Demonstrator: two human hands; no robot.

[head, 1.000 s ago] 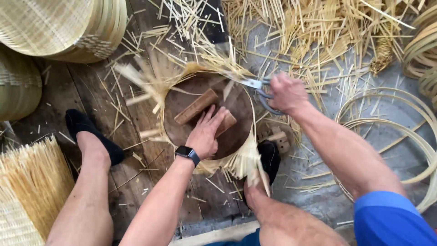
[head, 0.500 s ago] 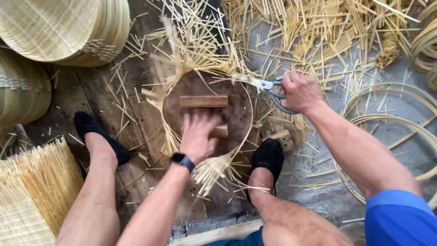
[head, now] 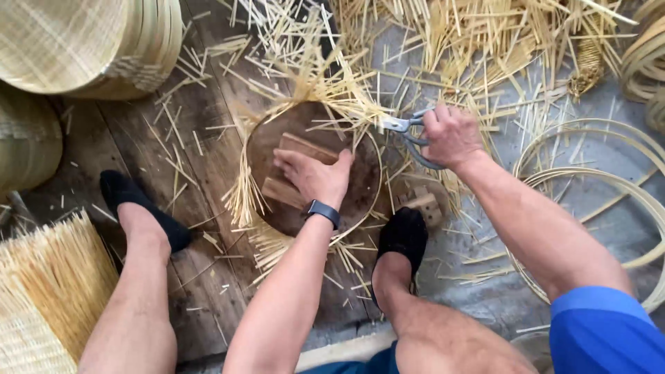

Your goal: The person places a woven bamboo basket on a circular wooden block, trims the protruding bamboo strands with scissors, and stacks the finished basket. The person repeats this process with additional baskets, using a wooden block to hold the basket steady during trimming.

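A round dark wooden form lies on the floor with a bamboo hoop and loose splint ends sticking out around its rim. My left hand presses flat on a small wooden block on top of the form. A watch is on that wrist. My right hand grips a pair of scissors at the form's upper right edge, blades pointing left into the splint ends.
Cut bamboo strips litter the floor at the top. Stacked woven trays stand top left, a woven mat bottom left. Bamboo hoops lie on the right. My feet in black socks flank the form.
The form and its block have been turned under my left hand, so the splint ends sit differently around the rim. My right hand stays at the upper right edge with the scissors.
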